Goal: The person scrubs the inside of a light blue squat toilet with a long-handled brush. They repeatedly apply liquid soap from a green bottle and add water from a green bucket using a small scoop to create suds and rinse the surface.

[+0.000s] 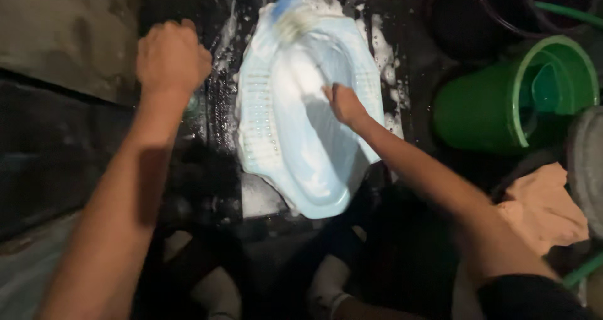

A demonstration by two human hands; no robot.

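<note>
We are scrubbing the pale blue squat toilet pan (295,150): right hand (344,103) inside the bowl, fingers closed on something, blurred, cannot tell what. Left hand (171,56) is fisted, apart to the left, holding nothing visible. Foam (383,50) is sitting beyond the fingers. Next move likely calls for rinsing; green bucket (483,106) near the right.

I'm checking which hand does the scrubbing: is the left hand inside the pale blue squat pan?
No: the left hand is a closed fist off to the side of the squat pan, while the right hand reaches into its soapy bowl.
</note>
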